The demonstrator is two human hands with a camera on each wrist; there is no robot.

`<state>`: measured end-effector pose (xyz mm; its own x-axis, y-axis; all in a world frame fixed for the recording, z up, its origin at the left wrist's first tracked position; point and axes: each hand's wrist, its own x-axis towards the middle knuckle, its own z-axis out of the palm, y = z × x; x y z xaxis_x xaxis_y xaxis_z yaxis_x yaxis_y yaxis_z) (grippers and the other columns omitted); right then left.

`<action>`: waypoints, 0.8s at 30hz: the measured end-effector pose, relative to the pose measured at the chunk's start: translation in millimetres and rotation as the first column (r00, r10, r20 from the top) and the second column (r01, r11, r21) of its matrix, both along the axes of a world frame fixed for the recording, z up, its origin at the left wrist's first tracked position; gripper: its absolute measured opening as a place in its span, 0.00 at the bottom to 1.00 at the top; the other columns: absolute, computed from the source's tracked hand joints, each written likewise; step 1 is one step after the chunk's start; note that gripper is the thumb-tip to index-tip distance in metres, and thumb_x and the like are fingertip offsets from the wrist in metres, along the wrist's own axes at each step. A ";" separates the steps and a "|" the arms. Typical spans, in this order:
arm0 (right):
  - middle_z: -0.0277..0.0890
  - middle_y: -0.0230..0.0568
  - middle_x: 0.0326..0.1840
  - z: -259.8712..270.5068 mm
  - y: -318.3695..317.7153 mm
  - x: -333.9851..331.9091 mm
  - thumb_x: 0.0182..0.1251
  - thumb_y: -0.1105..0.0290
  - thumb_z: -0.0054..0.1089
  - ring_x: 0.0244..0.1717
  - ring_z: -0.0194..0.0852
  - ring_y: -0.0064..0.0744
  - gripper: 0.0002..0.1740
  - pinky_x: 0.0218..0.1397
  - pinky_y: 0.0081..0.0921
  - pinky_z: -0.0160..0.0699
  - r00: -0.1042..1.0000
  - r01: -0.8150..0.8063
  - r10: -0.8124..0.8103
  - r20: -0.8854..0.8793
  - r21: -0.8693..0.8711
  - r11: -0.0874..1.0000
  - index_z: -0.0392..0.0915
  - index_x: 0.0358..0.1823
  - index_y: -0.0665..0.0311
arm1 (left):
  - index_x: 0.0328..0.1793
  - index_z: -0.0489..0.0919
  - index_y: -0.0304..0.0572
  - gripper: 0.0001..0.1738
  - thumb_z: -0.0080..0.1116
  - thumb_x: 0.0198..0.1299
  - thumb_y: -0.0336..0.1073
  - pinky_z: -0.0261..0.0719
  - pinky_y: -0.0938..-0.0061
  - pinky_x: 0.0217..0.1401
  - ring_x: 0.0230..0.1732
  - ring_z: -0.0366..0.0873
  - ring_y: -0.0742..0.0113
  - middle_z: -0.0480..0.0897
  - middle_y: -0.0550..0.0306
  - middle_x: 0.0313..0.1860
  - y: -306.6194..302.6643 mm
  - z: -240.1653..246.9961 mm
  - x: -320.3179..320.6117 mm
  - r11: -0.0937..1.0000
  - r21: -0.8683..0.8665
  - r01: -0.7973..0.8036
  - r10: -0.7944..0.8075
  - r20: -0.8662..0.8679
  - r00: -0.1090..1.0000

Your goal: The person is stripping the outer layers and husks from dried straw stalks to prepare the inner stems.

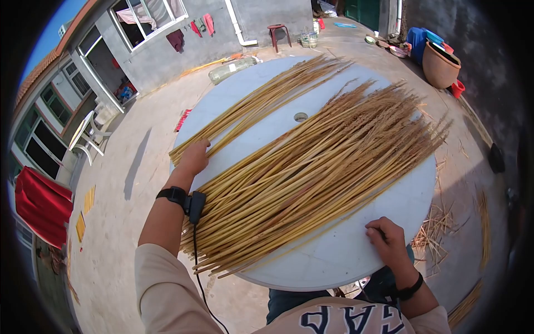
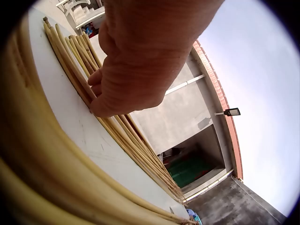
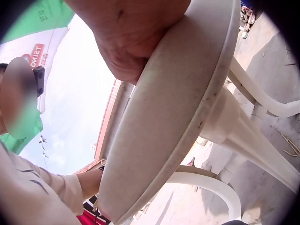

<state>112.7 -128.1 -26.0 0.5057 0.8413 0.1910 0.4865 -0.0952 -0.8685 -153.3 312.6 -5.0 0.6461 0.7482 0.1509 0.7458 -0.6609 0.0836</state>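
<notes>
A round white table (image 1: 389,211) carries two bundles of long yellow stalks. The large bundle (image 1: 317,167) lies across the middle, its brown tufted ends at the far right. A smaller bundle (image 1: 261,103) lies beyond it. My left hand (image 1: 194,157) lies on the cut ends of the smaller bundle. In the left wrist view its fingers (image 2: 96,89) curl down around some of those stalks (image 2: 140,140). My right hand (image 1: 386,238) rests on bare tabletop near the front right edge, fingers curled, with nothing seen in it. The right wrist view shows it (image 3: 131,33) above the table rim (image 3: 178,117).
The table stands in a concrete yard. A clay pot (image 1: 440,64) and blue containers (image 1: 420,39) stand at the far right, with a stool (image 1: 278,33) behind. A white chair (image 1: 89,131) and red cloth (image 1: 41,203) are at the left. Loose straw (image 1: 439,222) lies on the ground at the right.
</notes>
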 end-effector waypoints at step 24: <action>0.75 0.43 0.30 -8.6 -3.9 7.6 0.58 0.75 0.57 0.27 0.74 0.35 0.05 0.31 0.24 0.71 0.999 -0.044 0.045 -0.025 0.056 0.997 0.75 0.35 0.67 | 0.46 0.67 0.35 0.11 0.45 0.57 0.29 0.71 0.58 0.41 0.38 0.76 0.43 0.77 0.36 0.32 -10.4 39.5 -11.2 0.998 0.027 0.053 -0.054 0.026 0.998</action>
